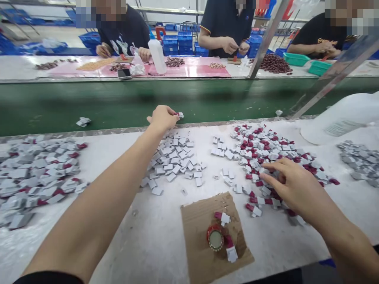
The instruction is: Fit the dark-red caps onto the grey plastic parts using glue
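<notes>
My left hand (pixel 163 118) reaches out over the near edge of the green conveyor belt (pixel 124 98). Its fingers are closed on a small maroon-and-white plastic piece (pixel 180 115). At the right, my right hand (pixel 291 183) is over a pile of maroon-and-white plastic pieces (pixel 266 144), thumb and forefinger pinched on a small white plastic piece (pixel 262 170). Between my arms lies a heap of light grey plastic pieces (pixel 177 157). Two more maroon-and-white pieces rest on a cardboard sheet (pixel 198 244), beside a red bottle cap (pixel 215 240) lying with its hollow side up.
Another heap of grey and maroon pieces (pixel 38 169) spreads at the far left. A white bottle (pixel 340 118) lies at the right near grey pieces (pixel 361 161). A slanting metal post (pixel 266 43) stands by the belt. Several people work across it, near a white bottle (pixel 158 57).
</notes>
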Motion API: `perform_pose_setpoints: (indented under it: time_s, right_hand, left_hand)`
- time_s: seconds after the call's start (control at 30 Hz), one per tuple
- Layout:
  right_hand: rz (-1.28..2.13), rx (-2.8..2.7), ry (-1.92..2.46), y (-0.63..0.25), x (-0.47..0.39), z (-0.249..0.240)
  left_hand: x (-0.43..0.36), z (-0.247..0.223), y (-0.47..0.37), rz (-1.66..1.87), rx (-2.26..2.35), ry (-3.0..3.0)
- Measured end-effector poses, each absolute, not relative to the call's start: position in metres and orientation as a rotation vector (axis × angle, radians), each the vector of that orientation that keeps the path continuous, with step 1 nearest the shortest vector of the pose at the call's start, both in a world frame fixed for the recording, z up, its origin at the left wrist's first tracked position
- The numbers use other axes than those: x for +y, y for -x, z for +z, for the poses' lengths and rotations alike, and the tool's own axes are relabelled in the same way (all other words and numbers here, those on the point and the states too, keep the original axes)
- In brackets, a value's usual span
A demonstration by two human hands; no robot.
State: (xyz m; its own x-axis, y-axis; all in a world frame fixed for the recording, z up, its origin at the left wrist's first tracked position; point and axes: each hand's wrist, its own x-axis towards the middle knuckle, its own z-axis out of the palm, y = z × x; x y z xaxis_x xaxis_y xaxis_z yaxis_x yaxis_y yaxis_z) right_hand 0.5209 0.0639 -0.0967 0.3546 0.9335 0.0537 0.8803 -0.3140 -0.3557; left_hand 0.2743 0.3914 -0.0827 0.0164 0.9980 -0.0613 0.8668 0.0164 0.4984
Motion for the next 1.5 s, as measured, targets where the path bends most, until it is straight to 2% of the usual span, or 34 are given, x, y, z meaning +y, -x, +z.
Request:
perform_pose_setpoints:
  time_s: [0.2, 0.4, 0.5, 0.67, 1.07, 1.27, 1.5]
  right_hand:
    - [0.254, -1.649, 2.161, -0.531, 0.052, -0.100]
    - [0.254, -1.354, 2.034, -0.518, 0.024, -0.085]
    - [0.381, -1.239, 1.969, -0.503, 0.007, -0.085]
    - [0.628, -1.300, 1.861, -0.470, -0.008, -0.095]
    - [0.787, -1.235, 1.685, -0.418, -0.013, -0.086]
    - [0.809, -1.273, 1.625, -0.403, -0.018, -0.091]
    - [0.757, -1.376, 1.600, -0.398, -0.018, -0.090]
  left_hand:
    - [0.391, -0.085, -0.263, 0.381, 1.892, -1.965]
    - [0.322, -0.071, -0.219, 0.374, 1.681, -2.186]
    - [0.282, -0.071, -0.199, 0.342, 1.464, -2.279]
    - [0.241, -0.081, -0.194, 0.371, 1.397, -2.329]
    - [0.228, -0.084, -0.184, 0.466, 1.318, -2.471]
    - [0.192, -0.066, -0.191, 0.686, 1.210, -2.061]
    - [0.148, -0.078, -0.189, 0.444, 0.953, -1.426]
